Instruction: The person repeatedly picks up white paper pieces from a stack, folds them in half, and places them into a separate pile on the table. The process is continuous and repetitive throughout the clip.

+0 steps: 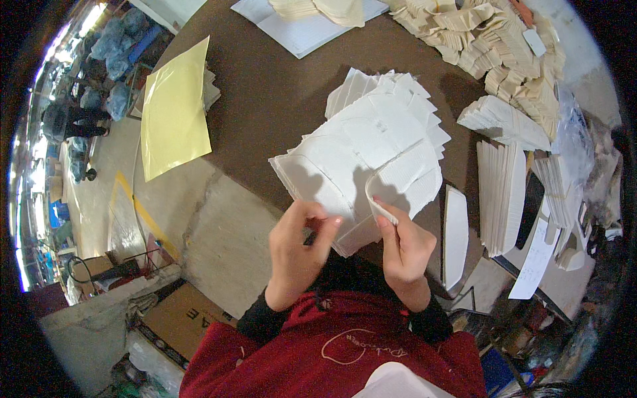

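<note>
Concrete floor (225,245) and a brown worktop (259,132) frame the scene as I stand at the edge, dressed in a red garment (285,351) over black sleeves. Just in front of me on the worktop lies a fanned stack of white sheets (371,123), its layers stepped unevenly at the far corner, curved lines crossing its top. My right fingers (390,240) are closed in a pinch on the near edge of a curved white piece (415,172), which lies on the right part of the stack with that edge bent upward. My left fingers (325,233) rest at the stack's near left edge, thumb and forefinger tips close together; whether they grip a layer, I cannot tell.

To my left, a glossy yellow sheet (176,109) juts past the worktop's rim. Cream stacked pieces (338,10) sit on white paper (285,33) at the far side, and a heap of cream strips (491,40) fills the far right. Nearer on my right stand a bundle of white pieces (501,199) and, beside it, a narrow white piece (455,235). Down by the floor at my left is an open cardboard box (186,322).
</note>
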{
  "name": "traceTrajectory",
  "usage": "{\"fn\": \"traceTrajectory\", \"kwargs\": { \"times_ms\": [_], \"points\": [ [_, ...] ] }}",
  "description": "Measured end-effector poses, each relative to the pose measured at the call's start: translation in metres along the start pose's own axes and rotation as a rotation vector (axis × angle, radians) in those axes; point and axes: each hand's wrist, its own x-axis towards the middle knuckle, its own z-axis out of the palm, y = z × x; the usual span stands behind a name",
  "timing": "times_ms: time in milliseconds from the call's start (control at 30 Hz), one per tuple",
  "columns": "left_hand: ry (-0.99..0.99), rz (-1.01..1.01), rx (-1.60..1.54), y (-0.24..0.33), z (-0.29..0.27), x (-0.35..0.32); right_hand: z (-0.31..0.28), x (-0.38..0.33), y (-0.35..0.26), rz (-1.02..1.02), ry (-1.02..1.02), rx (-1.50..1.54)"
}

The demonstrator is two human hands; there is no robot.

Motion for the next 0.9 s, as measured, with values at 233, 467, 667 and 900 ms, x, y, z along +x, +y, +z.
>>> {"fn": "traceTrajectory", "kwargs": {
  "times_ms": [233,467,667,900],
  "points": [
    [-0.1,0.359,0.677,-0.016,0.053,0.008,-0.042,-0.014,0.018,0.402,0.182,0.169],
    [-0.091,0.392,0.645,-0.027,0.052,0.006,-0.185,0.008,0.02,-0.155,1.22,0.423],
    [-0.355,0.118,-0.498,0.009,0.036,-0.001,-0.07,-0.054,0.032,-0.326,0.407,-0.175],
    [-0.408,-0.429,-1.019,0.015,0.031,0.006,-0.056,-0.023,-0.003,-0.65,-0.478,-0.092]
  ]
}}
